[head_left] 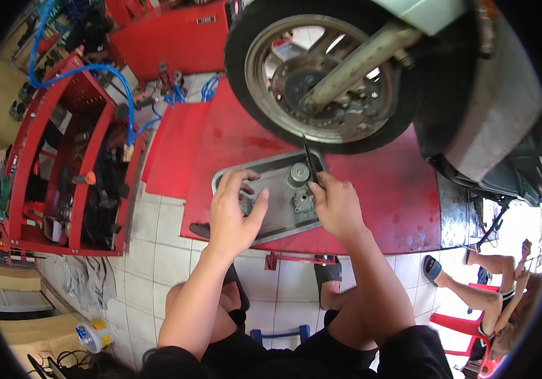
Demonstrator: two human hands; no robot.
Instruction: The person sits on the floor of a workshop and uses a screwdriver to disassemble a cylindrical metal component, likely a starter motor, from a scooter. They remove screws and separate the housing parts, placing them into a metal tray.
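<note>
A grey metal tray (pixel 277 228) lies on the red platform, with a carburetor (pixel 304 202) in its right half. Just behind that part sits a round metal cup-shaped piece (pixel 298 174). My right hand (pixel 337 205) grips a slim black tool (pixel 309 158) over the tray's right edge; its thin end points up and away, and its exact kind does not show. Over the tray's left side my left hand (pixel 238 208) is held with its fingers curled but apart from the thumb, nothing visible between them. Something small and grey is partly hidden beneath it.
A motorcycle front wheel (pixel 321 82) stands on the red platform (pixel 378 196) just beyond the tray. At left is a red tool cart (pixel 72 164) with a blue air hose (pixel 125 88) draped over it. Another person (pixel 486 297) sits at the right on a red chair.
</note>
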